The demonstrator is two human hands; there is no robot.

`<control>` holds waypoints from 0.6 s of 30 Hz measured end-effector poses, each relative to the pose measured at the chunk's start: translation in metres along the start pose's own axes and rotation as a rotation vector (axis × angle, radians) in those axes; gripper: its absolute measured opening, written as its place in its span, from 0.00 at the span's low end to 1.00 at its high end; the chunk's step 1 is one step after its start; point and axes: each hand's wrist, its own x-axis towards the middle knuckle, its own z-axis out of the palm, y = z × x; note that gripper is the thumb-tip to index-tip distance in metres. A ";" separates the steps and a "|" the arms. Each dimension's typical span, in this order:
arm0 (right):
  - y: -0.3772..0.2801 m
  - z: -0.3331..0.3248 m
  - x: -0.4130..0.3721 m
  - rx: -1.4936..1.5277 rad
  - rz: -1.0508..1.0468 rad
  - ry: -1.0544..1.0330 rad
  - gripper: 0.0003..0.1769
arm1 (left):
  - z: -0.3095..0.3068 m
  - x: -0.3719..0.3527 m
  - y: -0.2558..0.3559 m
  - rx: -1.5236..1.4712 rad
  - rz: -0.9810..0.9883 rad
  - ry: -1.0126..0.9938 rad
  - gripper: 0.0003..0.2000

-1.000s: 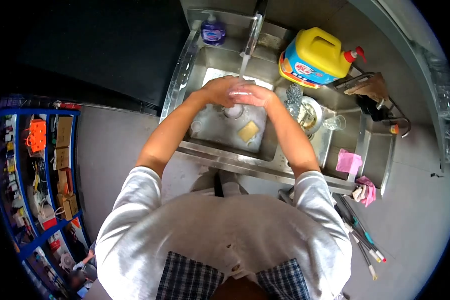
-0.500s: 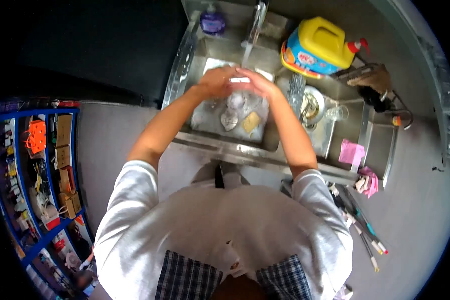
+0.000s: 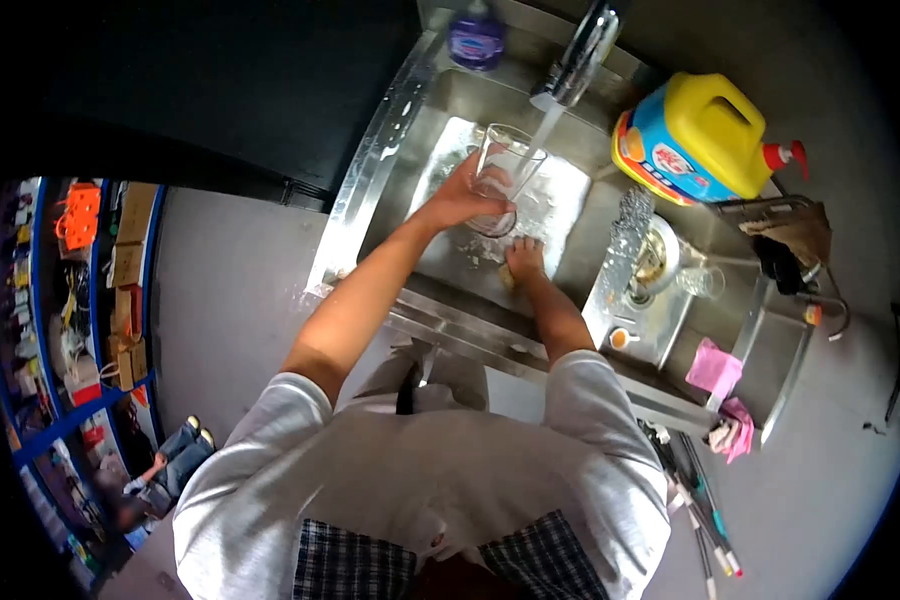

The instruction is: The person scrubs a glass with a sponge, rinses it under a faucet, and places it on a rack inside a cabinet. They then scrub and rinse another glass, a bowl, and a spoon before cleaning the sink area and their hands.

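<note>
A clear glass [image 3: 507, 165] is in my left hand [image 3: 462, 195], fingers wrapped round it, over the left basin of the steel sink [image 3: 370, 170]. Water from the faucet [image 3: 582, 55] runs down beside or into the glass; which one, I cannot tell. Lower in the same basin, my right hand [image 3: 526, 258] presses on a yellowish sponge [image 3: 509, 278], which is mostly hidden beneath it. White suds lie on the basin floor around both hands.
A purple soap bottle [image 3: 476, 42] stands behind the basin. On the right are a yellow detergent jug [image 3: 710, 135], a white bowl [image 3: 660, 255], another glass [image 3: 705, 282] and pink cloths [image 3: 714, 368]. At far left, a person [image 3: 175, 465] is near the shelves [image 3: 120, 290].
My hands, earlier together under the faucet, are now apart. The glass is upright in my left hand, and my right hand has moved down onto the sponge. The view has shifted.
</note>
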 end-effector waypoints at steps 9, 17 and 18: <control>0.047 -0.130 -0.045 0.861 0.258 0.385 0.23 | -0.011 -0.030 -0.005 0.122 -0.013 0.137 0.40; 0.089 -0.313 0.016 0.686 -0.037 0.479 0.19 | 0.013 -0.057 0.019 0.218 -0.167 0.314 0.40; 0.101 -0.311 0.039 0.590 -0.006 0.513 0.15 | 0.013 -0.060 0.024 0.249 -0.188 0.313 0.40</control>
